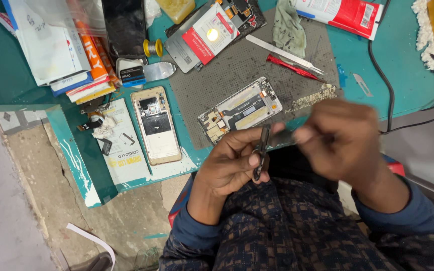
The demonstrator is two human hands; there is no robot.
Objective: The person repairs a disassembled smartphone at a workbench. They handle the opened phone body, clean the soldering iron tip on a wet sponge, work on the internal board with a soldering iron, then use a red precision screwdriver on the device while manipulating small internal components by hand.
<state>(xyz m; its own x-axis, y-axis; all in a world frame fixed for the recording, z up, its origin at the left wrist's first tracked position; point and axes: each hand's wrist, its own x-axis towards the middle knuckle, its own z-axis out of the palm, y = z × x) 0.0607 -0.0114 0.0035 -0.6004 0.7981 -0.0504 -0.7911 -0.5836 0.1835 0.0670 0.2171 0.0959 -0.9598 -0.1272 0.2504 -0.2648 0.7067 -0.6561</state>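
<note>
Left grip [232, 163] pinching dark strip [261, 153], right blurred

Bright even light, motion-blurred right hand [345, 140]

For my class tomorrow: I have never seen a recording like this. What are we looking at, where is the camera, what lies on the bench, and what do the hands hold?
There is one picture, taken by a camera worn on a person's head, looking down at their own two bare hands; no machine is involved. The left hand pinches a small, thin dark part upright. The right hand is blurred with motion and brings a slim tool to it; its kind is unclear. On the green bench lies a grey work mat with an opened phone, a red screwdriver, tweezers and a cloth. Left of the mat lies a gold phone back, with stacked packets behind it.
</note>
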